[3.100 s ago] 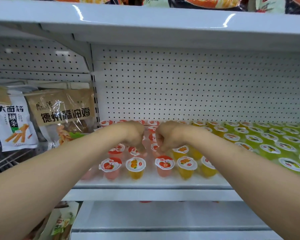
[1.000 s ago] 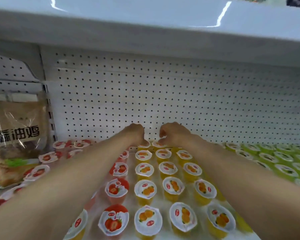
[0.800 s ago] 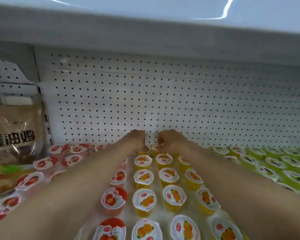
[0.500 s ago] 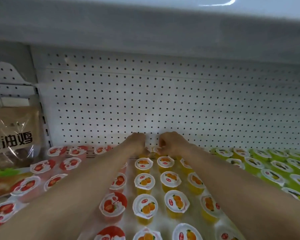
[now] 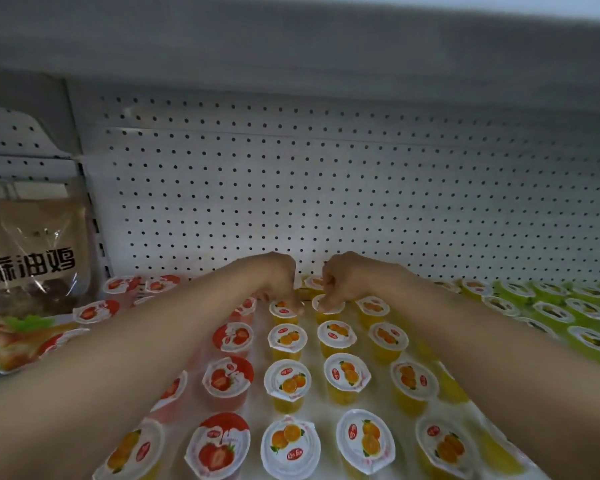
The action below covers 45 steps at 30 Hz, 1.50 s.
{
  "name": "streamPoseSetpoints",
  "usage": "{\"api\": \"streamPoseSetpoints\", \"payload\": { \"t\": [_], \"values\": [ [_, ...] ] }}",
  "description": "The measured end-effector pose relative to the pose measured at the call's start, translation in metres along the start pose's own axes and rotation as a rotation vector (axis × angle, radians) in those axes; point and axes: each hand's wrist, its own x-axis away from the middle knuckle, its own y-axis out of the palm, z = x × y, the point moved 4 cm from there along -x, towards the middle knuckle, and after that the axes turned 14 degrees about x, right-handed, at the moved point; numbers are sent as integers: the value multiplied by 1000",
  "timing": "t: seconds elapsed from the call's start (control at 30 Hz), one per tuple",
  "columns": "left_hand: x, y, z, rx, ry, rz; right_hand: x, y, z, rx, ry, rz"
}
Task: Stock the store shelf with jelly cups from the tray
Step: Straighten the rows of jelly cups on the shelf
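Rows of jelly cups stand on the white shelf (image 5: 316,407): strawberry cups (image 5: 227,377) on the left, orange cups (image 5: 347,374) in the middle, green cups (image 5: 589,337) on the right. Both arms reach to the back of the orange rows, close to the pegboard. My left hand (image 5: 276,280) has its fingers curled down and pinches the rim of an orange jelly cup (image 5: 282,311). Beside it, my right hand (image 5: 349,277) pinches the neighbouring orange cup (image 5: 329,308) the same way. The two hands nearly touch. No tray is in view.
The white pegboard back wall (image 5: 326,188) stands just behind the hands. The grey underside of the upper shelf (image 5: 291,46) hangs low overhead. A brown snack bag (image 5: 28,265) hangs at the left, beyond the strawberry cups.
The view has moved closer in under the upper shelf. Both hands have stayed together at the back of the orange rows and their fingers have come down onto two cups.
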Motion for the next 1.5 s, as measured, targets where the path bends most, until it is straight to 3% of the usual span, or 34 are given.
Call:
{"api": "streamPoseSetpoints", "payload": {
  "t": [0.2, 0.6, 0.87, 1.5],
  "values": [
    [1, 16, 5, -84, -13, 33, 2, 9, -4, 1, 37, 36],
    [27, 12, 6, 47, 7, 147, 25, 3, -5, -56, 93, 154],
    [52, 22, 15, 3, -4, -25, 58, 3, -22, -23, -10, -57],
    [85, 19, 25, 29, 64, 67, 88, -8, -27, -13, 48, 61]
  ]
}}
